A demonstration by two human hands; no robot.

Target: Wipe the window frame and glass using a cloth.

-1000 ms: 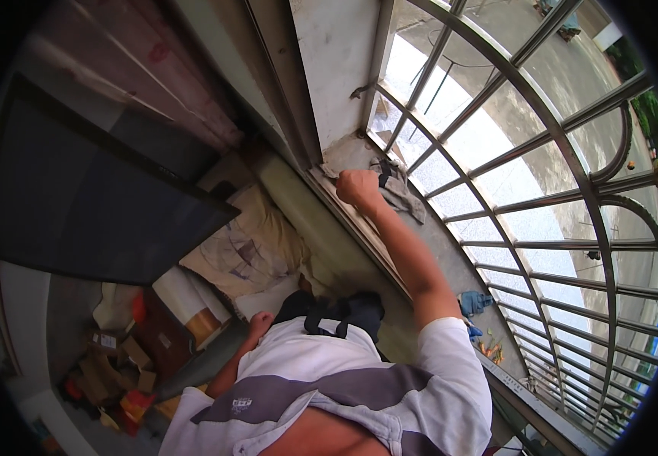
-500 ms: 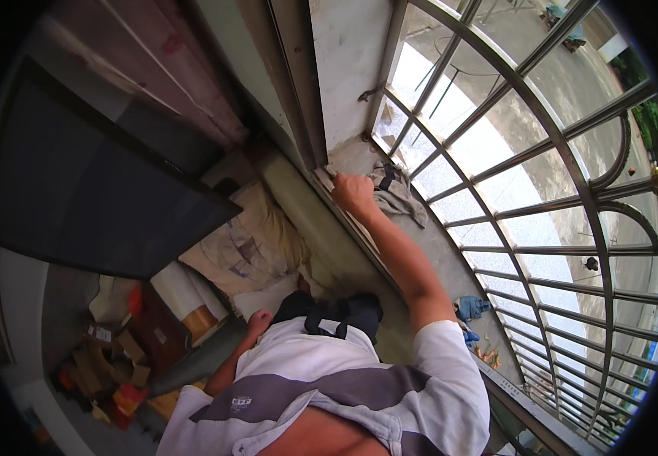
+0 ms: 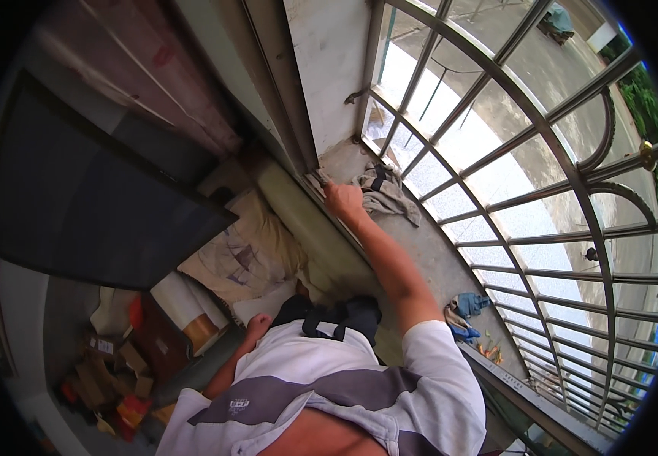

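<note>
My right hand [image 3: 344, 201] is stretched out to the window's sliding track [image 3: 350, 232], near its far corner. Its fingers are closed, and a small pale end [image 3: 322, 177] shows just beyond them against the track; I cannot make out what it is. My left hand [image 3: 259, 324] hangs low by my dark trousers [image 3: 355, 315], curled into a loose fist, with nothing visible in it. Right beside my right hand, on the concrete ledge, lies a crumpled grey-brown cloth [image 3: 390, 199] with a dark band.
Curved metal window bars [image 3: 542, 178] enclose the ledge on the right. Blue cloth [image 3: 467, 305] lies further along it. At left are a large dark panel [image 3: 101, 182], a patterned cushion [image 3: 241, 247], a white-and-brown roll-shaped thing [image 3: 188, 311] and several cardboard boxes [image 3: 101, 376].
The view has shifted slightly. My right hand has drawn back a little along the track, and a small pale end now shows past its fingers. The left hand stays put.
</note>
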